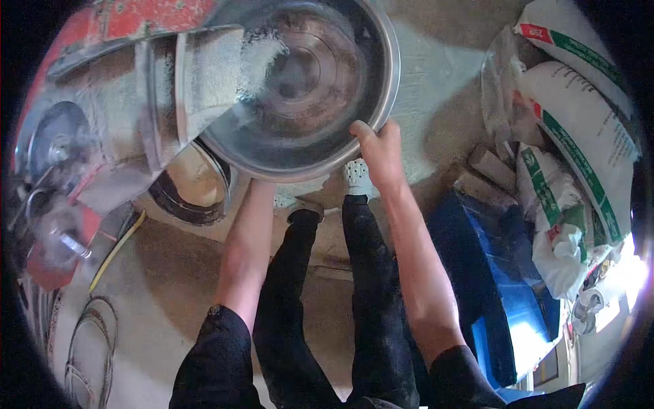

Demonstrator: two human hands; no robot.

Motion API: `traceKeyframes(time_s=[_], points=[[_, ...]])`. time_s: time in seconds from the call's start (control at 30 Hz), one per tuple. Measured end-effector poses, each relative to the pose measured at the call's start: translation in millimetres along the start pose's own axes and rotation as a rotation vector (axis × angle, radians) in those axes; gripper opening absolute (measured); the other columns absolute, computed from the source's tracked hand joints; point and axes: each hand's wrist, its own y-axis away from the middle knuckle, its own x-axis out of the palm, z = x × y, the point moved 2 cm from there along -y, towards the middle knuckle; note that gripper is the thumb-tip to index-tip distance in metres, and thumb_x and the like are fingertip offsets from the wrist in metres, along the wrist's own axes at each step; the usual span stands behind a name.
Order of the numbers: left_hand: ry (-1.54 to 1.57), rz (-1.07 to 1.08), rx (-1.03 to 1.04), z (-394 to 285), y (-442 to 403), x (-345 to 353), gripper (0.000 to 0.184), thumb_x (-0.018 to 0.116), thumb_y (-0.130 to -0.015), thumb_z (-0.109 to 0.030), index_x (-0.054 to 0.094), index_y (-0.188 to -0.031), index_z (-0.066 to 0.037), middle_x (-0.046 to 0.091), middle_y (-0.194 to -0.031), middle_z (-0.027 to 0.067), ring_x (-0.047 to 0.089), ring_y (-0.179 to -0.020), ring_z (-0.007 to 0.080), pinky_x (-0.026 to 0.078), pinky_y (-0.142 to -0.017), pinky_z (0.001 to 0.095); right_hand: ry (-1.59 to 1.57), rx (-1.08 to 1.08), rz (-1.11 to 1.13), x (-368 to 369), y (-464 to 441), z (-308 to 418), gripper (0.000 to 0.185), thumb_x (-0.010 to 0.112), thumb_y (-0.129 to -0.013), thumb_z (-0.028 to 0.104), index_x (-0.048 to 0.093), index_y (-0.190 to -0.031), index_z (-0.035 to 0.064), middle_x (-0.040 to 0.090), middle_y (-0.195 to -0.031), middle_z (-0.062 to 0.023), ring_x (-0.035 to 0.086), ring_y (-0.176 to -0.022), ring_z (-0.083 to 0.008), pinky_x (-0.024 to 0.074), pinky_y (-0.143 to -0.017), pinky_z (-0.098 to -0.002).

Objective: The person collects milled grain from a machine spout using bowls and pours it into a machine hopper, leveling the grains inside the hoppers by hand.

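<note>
A wide, round metal basin (390, 68) is held up, tilted, below the mouth of a metal chute (160, 102). White grain-like material (260, 63) spills from the chute over the basin, blurred by motion. My right hand (381, 151) grips the basin's near right rim, thumb on top and fingers wrapped beneath. My left forearm (242, 242) reaches under the basin's near side; the basin hides that hand and its fingers. Little shows on the basin's bottom besides ring-shaped ridges and brownish marks.
A red machine (136, 17) carries the chute at left. Below it stands another basin (216, 215) with tan contents. A yellow hose (119, 247) and cables lie at left. Stacked white sacks (579, 116) and a blue box-like object (477, 266) stand at right.
</note>
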Motion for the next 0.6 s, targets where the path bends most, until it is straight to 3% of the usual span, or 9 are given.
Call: traceKeyframes(time_s=[0.13, 0.27, 0.47, 0.57, 0.6], points=[[0.075, 0.002, -0.002, 5, -13, 2, 0.022, 0.05, -0.088, -0.025, 0.05, -0.104, -0.009, 0.056, -0.107, 0.0035, 0.051, -0.102, 0.0183, 0.044, -0.089, 0.0401, -0.106, 0.073, 0.083, 3, -5, -1, 0.027, 0.058, -0.071, 0.013, 0.058, -0.087, -0.0088, 0.062, -0.069, -0.0181, 0.061, -0.067, -0.0214, 0.0474, -0.066, -0.0348], [0.125, 0.01, -0.009, 6, -6, 6, 0.019, 0.05, -0.087, -0.023, 0.051, -0.102, -0.01, 0.056, -0.104, 0.0032, 0.051, -0.102, 0.0181, 0.043, -0.09, 0.04, -0.043, -0.036, 0.056, 1, -10, 6, 0.025, 0.058, -0.072, 0.012, 0.058, -0.087, -0.008, 0.062, -0.068, -0.0163, 0.061, -0.064, -0.0203, 0.048, -0.064, -0.034], [0.158, -0.024, -0.079, 47, 68, 3, 0.015, 0.051, -0.086, -0.02, 0.052, -0.097, -0.01, 0.056, -0.101, 0.0026, 0.051, -0.101, 0.0178, 0.041, -0.092, 0.0399, 0.014, -0.073, 0.064, -8, -24, 23, 0.024, 0.059, -0.072, 0.012, 0.06, -0.085, -0.0072, 0.062, -0.065, -0.0141, 0.062, -0.061, -0.0191, 0.0482, -0.058, -0.0333], [-0.043, -0.143, -0.336, 71, 75, -43, 0.028, 0.059, -0.075, -0.005, 0.052, -0.102, -0.007, 0.056, -0.094, 0.0063, 0.056, -0.091, 0.0232, 0.05, -0.081, 0.0411, 0.012, -0.03, 0.091, -11, -37, 46, 0.025, 0.059, -0.072, 0.013, 0.062, -0.086, -0.0079, 0.062, -0.065, -0.0129, 0.062, -0.057, -0.0185, 0.0487, -0.052, -0.0331], [0.054, -0.134, -0.313, 87, 76, -70, 0.025, 0.059, -0.072, -0.003, 0.052, -0.096, -0.005, 0.056, -0.094, 0.0101, 0.058, -0.088, 0.0254, 0.052, -0.077, 0.0417, 0.044, -0.044, 0.106, -10, -47, 49, 0.026, 0.059, -0.073, 0.013, 0.062, -0.087, -0.009, 0.062, -0.065, -0.0137, 0.063, -0.058, -0.0186, 0.049, -0.051, -0.033]])
